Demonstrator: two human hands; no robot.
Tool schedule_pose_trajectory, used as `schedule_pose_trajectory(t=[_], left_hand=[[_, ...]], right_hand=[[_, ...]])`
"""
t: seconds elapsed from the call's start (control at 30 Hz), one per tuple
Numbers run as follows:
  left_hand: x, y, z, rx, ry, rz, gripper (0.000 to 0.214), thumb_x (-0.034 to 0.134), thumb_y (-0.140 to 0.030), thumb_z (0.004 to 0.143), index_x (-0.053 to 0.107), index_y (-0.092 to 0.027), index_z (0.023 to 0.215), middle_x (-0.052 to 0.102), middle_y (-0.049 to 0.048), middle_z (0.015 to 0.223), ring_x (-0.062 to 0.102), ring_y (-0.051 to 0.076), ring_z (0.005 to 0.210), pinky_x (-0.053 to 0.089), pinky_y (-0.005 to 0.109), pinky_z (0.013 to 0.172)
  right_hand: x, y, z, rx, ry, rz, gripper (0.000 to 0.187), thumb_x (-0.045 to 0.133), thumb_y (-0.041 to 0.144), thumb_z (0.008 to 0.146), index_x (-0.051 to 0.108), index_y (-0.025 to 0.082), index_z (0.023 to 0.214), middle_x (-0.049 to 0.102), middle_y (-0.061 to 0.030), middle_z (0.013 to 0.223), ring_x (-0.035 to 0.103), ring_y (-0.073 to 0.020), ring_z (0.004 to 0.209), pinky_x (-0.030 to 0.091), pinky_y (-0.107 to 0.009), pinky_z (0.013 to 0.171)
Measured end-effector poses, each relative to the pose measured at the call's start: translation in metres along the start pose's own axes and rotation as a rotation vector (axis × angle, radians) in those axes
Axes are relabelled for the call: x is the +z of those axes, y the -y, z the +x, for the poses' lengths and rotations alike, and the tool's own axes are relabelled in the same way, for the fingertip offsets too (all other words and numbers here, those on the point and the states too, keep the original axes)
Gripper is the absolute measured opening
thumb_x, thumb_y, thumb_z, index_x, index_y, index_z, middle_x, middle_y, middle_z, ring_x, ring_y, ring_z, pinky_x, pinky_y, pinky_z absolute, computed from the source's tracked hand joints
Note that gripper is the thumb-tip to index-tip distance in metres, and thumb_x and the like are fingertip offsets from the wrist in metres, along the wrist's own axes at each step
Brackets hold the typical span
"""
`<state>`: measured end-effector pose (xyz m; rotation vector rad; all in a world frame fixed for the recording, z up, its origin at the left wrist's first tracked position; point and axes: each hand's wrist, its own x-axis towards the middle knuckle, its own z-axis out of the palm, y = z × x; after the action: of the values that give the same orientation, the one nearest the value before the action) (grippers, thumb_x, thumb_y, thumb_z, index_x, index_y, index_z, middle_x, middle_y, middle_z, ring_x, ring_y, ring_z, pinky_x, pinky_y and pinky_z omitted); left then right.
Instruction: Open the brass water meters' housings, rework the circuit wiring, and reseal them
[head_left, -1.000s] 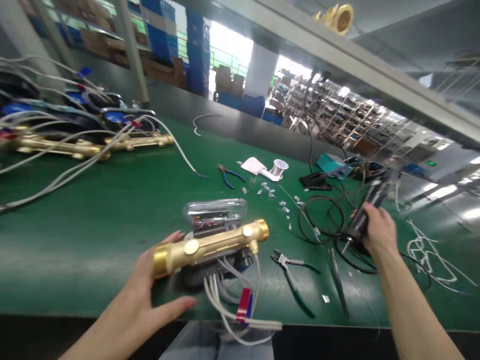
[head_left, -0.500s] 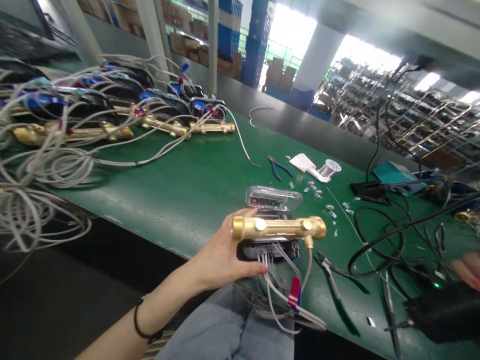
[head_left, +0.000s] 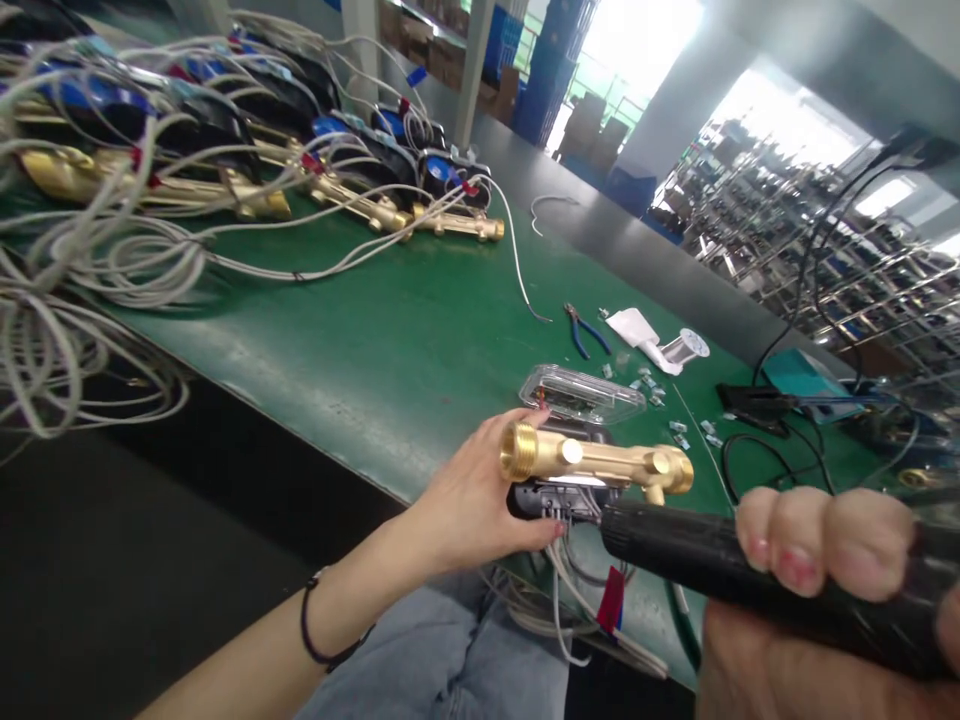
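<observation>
Nearest, the right hand (head_left: 825, 600) fills the lower right corner, fingers curled tight around a black, matte, cylindrical tool (head_left: 720, 565) that points left at the meter (head_left: 592, 470). The left hand (head_left: 480, 495) reaches in from the lower left, forearm straight, its grip clamped on the meter's threaded end at the tabletop (head_left: 390, 350) edge. The meter is a smooth brass tube on a black housing with a clear lid; grey cables (head_left: 559, 600) hang below. Farther off lie blue-handled pliers (head_left: 581, 330) and a solder spool (head_left: 686, 348); farthest left, more brass meters (head_left: 360, 210) in tangled wires.
</observation>
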<state>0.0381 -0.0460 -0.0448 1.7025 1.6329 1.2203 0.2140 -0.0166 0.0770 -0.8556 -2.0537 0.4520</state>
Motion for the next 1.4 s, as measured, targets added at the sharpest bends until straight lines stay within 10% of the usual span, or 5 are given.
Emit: schedule_pose_trajectory(t=[0.1, 0.2, 0.9, 1.4], left_hand=[[0.001, 0.001, -0.001, -0.007, -0.018, -0.020, 0.093, 0.075, -0.046, 0.066, 0.026, -0.029, 0.143, 0.038, 0.0066, 0.144, 0.037, 0.027, 0.132, 0.032, 0.045, 0.111], [0.001, 0.002, -0.002, -0.024, -0.012, -0.043, 0.094, 0.076, -0.047, 0.065, 0.028, -0.030, 0.143, 0.038, 0.0060, 0.144, 0.036, 0.027, 0.132, 0.032, 0.044, 0.112], [-0.001, 0.003, -0.002, -0.027, -0.023, -0.059, 0.096, 0.079, -0.043, 0.063, 0.029, -0.028, 0.143, 0.040, 0.0070, 0.142, 0.039, 0.026, 0.130, 0.034, 0.045, 0.111], [0.001, 0.004, 0.000, -0.019, -0.068, -0.044, 0.092, 0.080, -0.043, 0.062, 0.034, -0.024, 0.139, 0.045, 0.0091, 0.137, 0.043, 0.027, 0.127, 0.040, 0.047, 0.106]], right_hand=[[0.018, 0.016, 0.015, 0.255, -0.297, 0.346, 0.037, 0.012, 0.017, 0.090, 0.035, 0.030, 0.116, 0.019, 0.0035, 0.067, 0.025, -0.0135, 0.049, 0.034, -0.032, 0.052], [0.023, 0.015, 0.018, 0.273, -0.333, 0.477, 0.032, 0.014, 0.015, 0.090, 0.039, 0.030, 0.103, 0.021, 0.0032, 0.065, 0.025, -0.0137, 0.049, 0.035, -0.031, 0.052], [0.029, 0.003, 0.010, 0.078, -0.329, 0.738, 0.029, 0.066, 0.027, 0.079, 0.046, 0.025, 0.099, 0.048, 0.0090, 0.060, 0.037, -0.0087, 0.045, 0.037, -0.026, 0.045], [0.047, 0.018, 0.031, 0.022, -0.295, 0.642, 0.018, 0.055, 0.016, 0.076, 0.046, 0.020, 0.092, 0.051, 0.0084, 0.056, 0.043, -0.0077, 0.041, 0.036, -0.025, 0.041]])
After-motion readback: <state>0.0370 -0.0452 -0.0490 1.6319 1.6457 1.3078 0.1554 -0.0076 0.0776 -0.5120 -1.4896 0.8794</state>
